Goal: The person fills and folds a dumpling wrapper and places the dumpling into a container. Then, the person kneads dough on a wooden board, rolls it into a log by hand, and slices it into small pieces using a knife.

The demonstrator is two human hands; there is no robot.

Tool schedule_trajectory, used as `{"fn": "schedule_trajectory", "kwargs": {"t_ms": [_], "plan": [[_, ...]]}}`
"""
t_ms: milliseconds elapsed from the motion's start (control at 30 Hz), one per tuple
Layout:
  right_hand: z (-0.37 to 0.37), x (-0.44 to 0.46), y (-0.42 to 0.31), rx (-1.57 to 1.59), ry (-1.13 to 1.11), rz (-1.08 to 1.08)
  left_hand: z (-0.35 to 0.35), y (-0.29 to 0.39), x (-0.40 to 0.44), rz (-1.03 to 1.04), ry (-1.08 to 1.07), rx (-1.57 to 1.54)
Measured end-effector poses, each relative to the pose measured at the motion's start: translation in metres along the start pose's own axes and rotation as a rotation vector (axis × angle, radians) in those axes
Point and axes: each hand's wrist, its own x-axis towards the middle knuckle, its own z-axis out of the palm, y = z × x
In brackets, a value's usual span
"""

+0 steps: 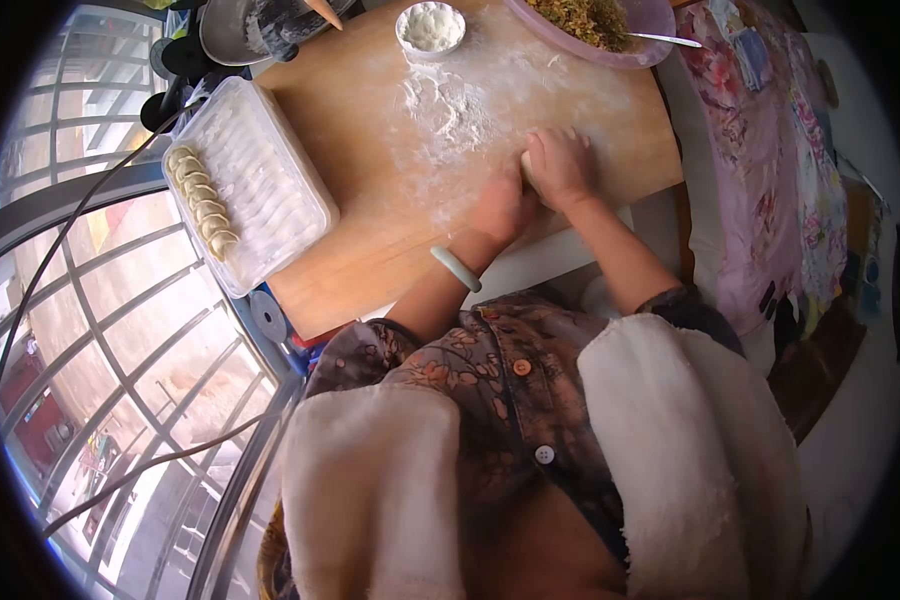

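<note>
A pale piece of dough point(529, 172) shows as a narrow strip between my two hands, low on the floured wooden board point(360, 130). My right hand point(562, 168) is closed around it, its fingers curled down toward the board. Pressed against the other side is my left hand point(504, 205), with a pale green bangle point(456, 269) at the wrist; its fingers are bent and partly hidden. Most of the dough is covered by the hands. Loose flour point(450, 112) lies scattered on the board beyond them.
A clear plastic tray point(315, 205) at the left holds a row of dumplings point(200, 200). At the back stand a small bowl of flour point(431, 28), a pink bowl point(645, 50) with chopped filling and a spoon point(667, 40), and a metal basin point(220, 35). Floral cloth point(755, 190) lies right.
</note>
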Motion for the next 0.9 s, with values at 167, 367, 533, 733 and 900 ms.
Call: {"fn": "schedule_trajectory", "kwargs": {"t_ms": [167, 367, 533, 733, 900], "plan": [[0.014, 0.041, 0.007, -0.029, 0.042, -0.043, -0.031, 0.003, 0.0, -0.194, -0.092, -0.066], [0.017, 0.072, 0.011, 0.058, 0.066, 0.02, -0.026, -0.005, 0.016, -0.116, 0.053, 0.023], [-0.002, 0.076, 0.004, 0.283, -0.032, 0.231, -0.035, 0.012, 0.036, -0.222, 0.007, 0.003], [-0.039, 0.031, 0.004, 0.24, -0.205, 0.192, -0.034, 0.013, 0.0, 0.268, -0.045, 0.254], [-0.017, -0.035, -0.006, 0.063, 0.008, -0.016, -0.035, 0.004, -0.019, 0.488, -0.063, 0.166]]}}
